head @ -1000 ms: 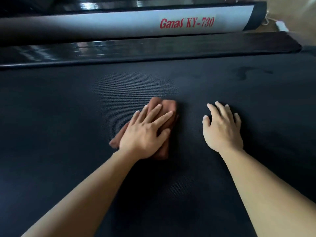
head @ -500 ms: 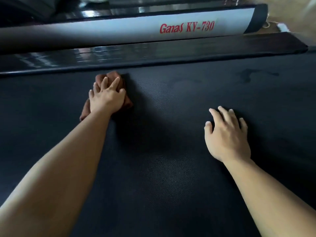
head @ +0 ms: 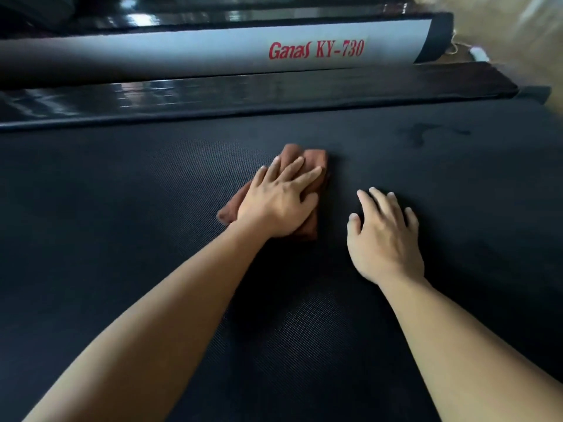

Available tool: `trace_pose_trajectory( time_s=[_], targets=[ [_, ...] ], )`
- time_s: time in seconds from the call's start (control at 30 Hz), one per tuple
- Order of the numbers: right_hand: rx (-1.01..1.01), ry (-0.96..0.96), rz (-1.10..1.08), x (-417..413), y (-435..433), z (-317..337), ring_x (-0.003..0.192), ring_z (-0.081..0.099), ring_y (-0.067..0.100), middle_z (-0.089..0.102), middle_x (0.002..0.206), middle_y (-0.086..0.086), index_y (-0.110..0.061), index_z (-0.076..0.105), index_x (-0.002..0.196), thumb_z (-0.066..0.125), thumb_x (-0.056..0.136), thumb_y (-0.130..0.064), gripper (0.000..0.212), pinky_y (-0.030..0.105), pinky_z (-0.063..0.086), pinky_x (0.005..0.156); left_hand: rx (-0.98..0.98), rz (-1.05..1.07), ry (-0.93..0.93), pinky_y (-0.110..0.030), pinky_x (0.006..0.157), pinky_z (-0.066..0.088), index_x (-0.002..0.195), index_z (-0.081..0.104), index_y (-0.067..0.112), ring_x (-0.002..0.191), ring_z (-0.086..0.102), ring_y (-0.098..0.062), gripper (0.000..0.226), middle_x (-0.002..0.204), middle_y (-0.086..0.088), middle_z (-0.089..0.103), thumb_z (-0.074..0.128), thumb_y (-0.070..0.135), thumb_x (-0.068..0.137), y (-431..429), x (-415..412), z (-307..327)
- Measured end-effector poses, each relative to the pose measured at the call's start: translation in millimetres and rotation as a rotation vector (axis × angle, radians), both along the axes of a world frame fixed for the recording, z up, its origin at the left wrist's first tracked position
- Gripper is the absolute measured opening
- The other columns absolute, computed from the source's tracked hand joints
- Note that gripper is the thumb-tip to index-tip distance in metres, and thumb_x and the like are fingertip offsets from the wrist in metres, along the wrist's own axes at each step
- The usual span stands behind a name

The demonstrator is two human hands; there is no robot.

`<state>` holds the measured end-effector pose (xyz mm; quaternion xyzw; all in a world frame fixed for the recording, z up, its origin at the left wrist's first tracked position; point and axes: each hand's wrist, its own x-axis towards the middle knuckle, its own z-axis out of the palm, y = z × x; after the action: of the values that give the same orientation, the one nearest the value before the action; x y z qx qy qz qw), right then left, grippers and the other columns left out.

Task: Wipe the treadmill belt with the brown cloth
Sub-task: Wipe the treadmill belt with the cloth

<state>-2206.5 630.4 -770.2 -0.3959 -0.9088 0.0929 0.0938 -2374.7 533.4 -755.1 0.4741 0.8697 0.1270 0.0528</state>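
Note:
The dark textured treadmill belt fills most of the head view. A folded brown cloth lies on it near the middle. My left hand presses flat on the cloth with straight, spread fingers and hides most of it. To its right, my right hand rests palm down on the bare belt with fingers spread, holding nothing. A gap of belt separates the two hands.
A glossy black side rail borders the belt's far edge. Behind it runs a grey frame bar with red lettering. A darker smudge marks the belt at the far right. Light floor shows at the top right.
My left hand has slid the cloth back from the far edge by the rail towards the middle of the belt, closer to my right hand. The right hand has stayed in place.

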Motion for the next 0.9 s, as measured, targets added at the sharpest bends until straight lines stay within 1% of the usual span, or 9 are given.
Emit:
trace_pose_trajectory(
  time_s=[0.1, 0.23, 0.37, 0.47, 0.57, 0.67, 0.73, 0.83, 0.9],
  targets=[
    [0.030, 0.028, -0.010, 1.1, -0.3, -1.3, 0.149, 0.015, 0.025, 0.028, 0.159, 0.002, -0.021, 0.036, 0.149, 0.036, 0.098, -0.036, 0.053, 0.048, 0.013, 0.119, -0.033, 0.020, 0.021, -0.041, 0.122, -0.003, 0.149, 0.019, 0.056, 0.152, -0.002, -0.018, 0.056, 0.165, 0.014, 0.008, 0.036, 0.059, 0.095, -56.7, -1.7, -1.8],
    [0.048, 0.031, -0.019, 0.6, -1.1, -2.3, 0.148, 0.018, 0.029, 0.030, 0.158, 0.006, -0.018, 0.037, 0.148, 0.036, 0.097, -0.036, 0.054, 0.049, 0.015, 0.119, -0.085, 0.213, -0.001, -0.042, 0.122, 0.001, 0.149, 0.017, 0.056, 0.152, 0.001, -0.020, 0.058, 0.165, 0.012, 0.007, 0.037, 0.059, 0.095, -92.4, -44.2, 0.2],
    [0.060, 0.030, -0.022, 0.6, -2.3, -2.2, 0.147, 0.022, 0.030, 0.032, 0.157, 0.007, -0.017, 0.038, 0.147, 0.029, 0.095, -0.039, 0.058, 0.049, 0.016, 0.118, -0.098, 0.344, -0.011, -0.046, 0.122, 0.002, 0.152, 0.016, 0.051, 0.152, 0.001, -0.026, 0.060, 0.166, 0.008, 0.006, 0.033, 0.059, 0.095, -61.3, -84.6, -0.2],
    [0.052, 0.033, -0.026, -0.3, -2.7, -1.2, 0.147, 0.022, 0.030, 0.031, 0.157, 0.007, -0.017, 0.038, 0.147, 0.030, 0.096, -0.037, 0.055, 0.049, 0.015, 0.119, -0.095, 0.382, -0.027, -0.048, 0.122, 0.003, 0.153, 0.016, 0.047, 0.152, 0.002, -0.030, 0.061, 0.167, 0.004, 0.006, 0.031, 0.057, 0.095, -17.1, -96.0, 2.9],
    [0.060, 0.036, -0.015, 0.2, -3.1, -1.3, 0.147, 0.023, 0.031, 0.032, 0.157, 0.008, -0.016, 0.038, 0.147, 0.033, 0.097, -0.036, 0.054, 0.051, 0.017, 0.118, -0.093, 0.340, -0.041, -0.049, 0.121, 0.002, 0.153, 0.018, 0.046, 0.152, 0.001, -0.031, 0.061, 0.167, 0.003, 0.006, 0.031, 0.055, 0.094, 29.4, -95.0, 7.1],
    [0.010, -0.010, -0.007, -0.4, 0.1, -1.0, 0.150, 0.010, 0.025, 0.020, 0.162, 0.003, -0.021, 0.026, 0.152, 0.029, 0.100, -0.038, 0.056, 0.047, 0.008, 0.121, -0.102, 0.230, -0.046, -0.049, 0.121, 0.002, 0.153, 0.019, 0.048, 0.152, 0.000, -0.030, 0.059, 0.166, 0.004, 0.006, 0.031, 0.053, 0.095, 73.7, -79.4, 9.7],
    [-0.002, -0.028, -0.006, -1.0, 1.3, -0.5, 0.151, 0.005, 0.023, 0.014, 0.163, 0.000, -0.023, 0.020, 0.154, 0.025, 0.100, -0.040, 0.057, 0.045, 0.005, 0.122, -0.101, 0.133, -0.036, -0.049, 0.121, 0.002, 0.152, 0.019, 0.049, 0.152, 0.000, -0.029, 0.057, 0.166, 0.005, 0.007, 0.032, 0.052, 0.097, 97.9, -61.4, 9.6],
    [-0.003, -0.021, -0.011, -1.3, 1.6, -0.2, 0.151, 0.006, 0.022, 0.014, 0.163, 0.000, -0.023, 0.018, 0.155, 0.026, 0.100, -0.039, 0.058, 0.045, 0.005, 0.122, -0.060, 0.018, -0.013, -0.047, 0.121, 0.003, 0.151, 0.022, 0.049, 0.152, 0.002, -0.027, 0.057, 0.166, 0.006, 0.010, 0.035, 0.053, 0.096, 112.8, -37.3, 6.2],
    [-0.003, -0.005, -0.010, -0.6, 0.9, 1.1, 0.151, 0.008, 0.023, 0.017, 0.163, 0.001, -0.021, 0.020, 0.155, 0.030, 0.099, -0.038, 0.059, 0.046, 0.006, 0.121, -0.033, 0.003, -0.016, -0.046, 0.122, 0.002, 0.151, 0.023, 0.050, 0.152, 0.003, -0.027, 0.057, 0.166, 0.006, 0.011, 0.035, 0.053, 0.096, 104.6, -27.3, 3.6]
  ],
)
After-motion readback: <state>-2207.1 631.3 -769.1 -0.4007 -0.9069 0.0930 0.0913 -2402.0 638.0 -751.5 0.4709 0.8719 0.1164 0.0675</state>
